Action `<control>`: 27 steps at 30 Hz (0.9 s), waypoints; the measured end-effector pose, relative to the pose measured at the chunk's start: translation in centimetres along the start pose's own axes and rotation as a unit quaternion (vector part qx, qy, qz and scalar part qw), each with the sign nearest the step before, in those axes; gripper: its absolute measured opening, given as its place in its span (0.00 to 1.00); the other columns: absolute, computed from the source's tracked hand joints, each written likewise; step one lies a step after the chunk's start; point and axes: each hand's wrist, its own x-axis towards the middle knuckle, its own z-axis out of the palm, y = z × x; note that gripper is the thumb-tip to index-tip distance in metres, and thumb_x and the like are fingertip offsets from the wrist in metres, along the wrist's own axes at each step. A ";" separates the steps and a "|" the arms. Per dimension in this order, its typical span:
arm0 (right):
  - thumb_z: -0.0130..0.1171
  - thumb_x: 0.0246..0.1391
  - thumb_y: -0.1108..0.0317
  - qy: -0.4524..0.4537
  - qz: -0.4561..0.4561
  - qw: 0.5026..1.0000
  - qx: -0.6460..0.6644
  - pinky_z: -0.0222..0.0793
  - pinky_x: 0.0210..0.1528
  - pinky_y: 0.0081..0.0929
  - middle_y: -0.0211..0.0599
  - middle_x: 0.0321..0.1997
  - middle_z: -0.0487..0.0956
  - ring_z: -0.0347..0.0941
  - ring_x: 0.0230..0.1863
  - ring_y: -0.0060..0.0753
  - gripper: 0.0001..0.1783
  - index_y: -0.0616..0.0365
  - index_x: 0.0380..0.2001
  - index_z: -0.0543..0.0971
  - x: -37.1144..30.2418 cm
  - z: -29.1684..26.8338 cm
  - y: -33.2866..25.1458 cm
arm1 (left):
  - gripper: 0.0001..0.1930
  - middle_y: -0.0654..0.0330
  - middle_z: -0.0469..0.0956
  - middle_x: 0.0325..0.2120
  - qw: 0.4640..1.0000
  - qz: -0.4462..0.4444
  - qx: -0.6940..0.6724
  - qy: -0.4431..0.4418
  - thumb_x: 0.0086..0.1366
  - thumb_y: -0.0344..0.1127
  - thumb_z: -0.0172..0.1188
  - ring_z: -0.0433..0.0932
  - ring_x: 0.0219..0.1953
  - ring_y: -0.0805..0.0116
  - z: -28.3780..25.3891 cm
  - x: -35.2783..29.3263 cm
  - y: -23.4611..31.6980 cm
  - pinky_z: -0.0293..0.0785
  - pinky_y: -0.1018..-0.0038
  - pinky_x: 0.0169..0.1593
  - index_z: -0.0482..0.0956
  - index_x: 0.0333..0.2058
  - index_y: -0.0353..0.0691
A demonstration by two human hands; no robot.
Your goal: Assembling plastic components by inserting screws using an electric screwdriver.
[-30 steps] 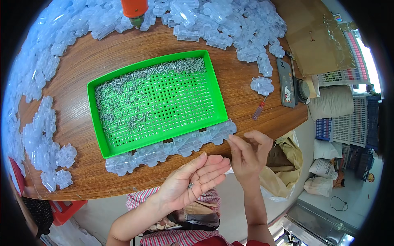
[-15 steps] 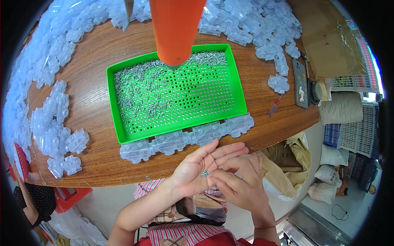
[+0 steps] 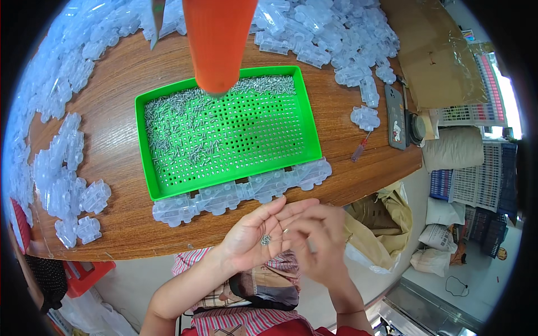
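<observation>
At the far left of the frame we see a big heap of clear plastic parts curving up along the edge of the brown wooden table, with a smaller cluster of the same kind below it. Next, left of centre, comes a green tray, its perforated floor strewn with loose metal screws, thickest toward its upper and left sides. An orange tool hangs over the tray's upper edge, and a row of clear parts lies along its lower side.

Below that row, at lower centre, we find the small screws in a little bunch on the palm of our left hand, below its fingers rather than between them. That hand is turned palm up and cupped, the fingers side by side and slightly curled, the thumb standing away; its forearm slants up from the lower left.

Just to the right, our right hand hovers beside the left fingers, knuckles bent, the forearm rising from below. Its thumb and index finger come close around a glinting bit, but blur keeps us from telling whether they pinch it. Farther right lies a red-handled screwdriver, then a grey phone.
</observation>
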 end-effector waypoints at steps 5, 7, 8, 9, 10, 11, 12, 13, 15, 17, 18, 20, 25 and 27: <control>0.64 0.42 0.71 -0.079 -0.065 0.995 -0.018 0.57 0.48 0.33 0.26 0.41 0.73 0.67 0.44 0.34 0.07 0.50 0.29 0.79 1.8 -1.1 -0.4 | 0.28 0.56 0.69 0.57 0.986 0.019 0.093 0.138 0.73 0.47 0.41 0.73 0.54 0.70 0.7 -0.3 0.0 0.70 0.72 0.57 0.59 0.62 0.32; 0.64 0.42 0.71 -0.094 -0.070 0.993 -0.030 0.57 0.48 0.33 0.26 0.40 0.73 0.67 0.44 0.34 0.07 0.50 0.29 0.78 1.3 -0.9 -0.5 | 0.27 0.56 0.70 0.56 0.993 0.006 0.096 0.066 0.73 0.47 0.41 0.74 0.52 0.70 0.8 0.1 -0.1 0.72 0.74 0.54 0.59 0.63 0.34; 0.64 0.42 0.71 -0.106 -0.076 0.990 -0.044 0.57 0.49 0.33 0.26 0.40 0.73 0.67 0.43 0.34 0.07 0.50 0.28 0.78 1.1 -0.9 -0.5 | 0.27 0.56 0.70 0.56 0.993 0.008 0.094 0.067 0.73 0.47 0.41 0.74 0.52 0.70 1.0 0.3 -0.4 0.72 0.74 0.54 0.59 0.63 0.34; 0.63 0.44 0.73 -0.085 -0.074 0.993 -0.032 0.58 0.47 0.35 0.26 0.39 0.73 0.67 0.42 0.35 0.06 0.50 0.28 0.79 1.1 -0.9 -0.3 | 0.27 0.56 0.69 0.56 0.990 0.013 0.110 0.087 0.73 0.47 0.41 0.74 0.52 0.71 1.5 0.3 -0.5 0.73 0.75 0.53 0.58 0.63 0.34; 0.63 0.44 0.73 -0.085 -0.076 0.993 -0.030 0.58 0.47 0.35 0.26 0.39 0.73 0.67 0.42 0.35 0.06 0.50 0.28 0.79 1.2 -0.9 -0.2 | 0.28 0.56 0.69 0.57 0.986 0.018 0.126 0.106 0.73 0.48 0.41 0.74 0.52 0.71 1.7 0.3 -0.5 0.74 0.76 0.53 0.58 0.63 0.35; 0.62 0.45 0.74 -0.023 -0.040 0.999 -0.021 0.59 0.45 0.34 0.27 0.39 0.73 0.67 0.41 0.35 0.05 0.52 0.28 0.79 1.2 -1.0 0.0 | 0.28 0.55 0.66 0.59 0.988 0.015 0.130 0.085 0.73 0.48 0.41 0.70 0.58 0.70 0.8 0.0 -0.3 0.70 0.74 0.58 0.57 0.63 0.34; 0.61 0.46 0.75 0.039 -0.001 0.999 -0.016 0.60 0.43 0.33 0.28 0.38 0.73 0.67 0.40 0.35 0.05 0.53 0.28 0.79 1.2 -1.3 0.3 | 0.28 0.55 0.66 0.59 0.988 0.014 0.130 0.083 0.73 0.48 0.41 0.70 0.58 0.70 0.9 0.0 -0.4 0.70 0.74 0.58 0.57 0.63 0.34; 0.60 0.47 0.77 0.097 0.026 0.995 -0.017 0.61 0.39 0.31 0.31 0.38 0.72 0.65 0.39 0.35 0.05 0.55 0.29 0.79 1.1 -1.0 1.2 | 0.28 0.54 0.64 0.60 0.985 0.022 0.137 0.099 0.73 0.48 0.41 0.66 0.60 0.68 1.0 0.1 -0.5 0.66 0.73 0.61 0.57 0.63 0.34; 0.62 0.46 0.77 0.145 0.020 0.986 -0.083 0.60 0.37 0.29 0.33 0.37 0.71 0.64 0.36 0.35 0.06 0.55 0.30 0.80 2.3 -0.8 2.3 | 0.28 0.52 0.60 0.63 0.984 0.029 0.141 0.107 0.73 0.48 0.40 0.59 0.66 0.66 1.3 0.3 -0.6 0.56 0.69 0.68 0.56 0.63 0.33; 0.64 0.46 0.75 0.155 0.001 0.983 -0.095 0.59 0.38 0.28 0.33 0.38 0.70 0.62 0.38 0.35 0.07 0.53 0.32 0.81 3.2 -0.4 3.5 | 0.28 0.52 0.60 0.63 0.985 0.020 0.137 0.105 0.73 0.47 0.40 0.59 0.65 0.65 1.4 0.3 -0.5 0.56 0.68 0.68 0.56 0.63 0.33; 0.65 0.47 0.74 0.147 -0.011 0.984 -0.100 0.59 0.38 0.28 0.33 0.39 0.70 0.61 0.40 0.35 0.07 0.52 0.32 0.81 3.5 -0.1 3.9 | 0.28 0.51 0.61 0.62 0.985 0.018 0.133 0.109 0.73 0.47 0.40 0.60 0.65 0.65 1.4 0.2 -0.5 0.57 0.68 0.67 0.56 0.63 0.33; 0.65 0.47 0.72 0.134 -0.022 0.985 -0.108 0.59 0.40 0.29 0.32 0.41 0.70 0.60 0.41 0.35 0.08 0.50 0.32 0.82 3.7 0.2 4.4 | 0.28 0.51 0.61 0.62 0.985 0.023 0.128 0.112 0.73 0.47 0.40 0.60 0.65 0.65 1.4 0.2 -0.5 0.56 0.67 0.68 0.56 0.63 0.33; 0.65 0.43 0.71 0.090 -0.029 0.989 -0.116 0.58 0.43 0.32 0.31 0.41 0.70 0.61 0.40 0.36 0.09 0.47 0.32 0.82 4.0 0.2 4.5 | 0.28 0.52 0.61 0.62 0.984 0.029 0.133 0.117 0.73 0.47 0.39 0.59 0.65 0.65 1.4 0.1 -0.5 0.56 0.66 0.68 0.55 0.64 0.33; 0.65 0.43 0.72 0.082 -0.030 0.989 -0.119 0.57 0.43 0.33 0.31 0.41 0.70 0.61 0.41 0.36 0.10 0.47 0.32 0.82 4.2 0.1 4.5 | 0.28 0.52 0.61 0.62 0.985 0.032 0.131 0.110 0.73 0.47 0.40 0.59 0.65 0.65 1.5 0.1 -0.5 0.56 0.66 0.68 0.54 0.64 0.33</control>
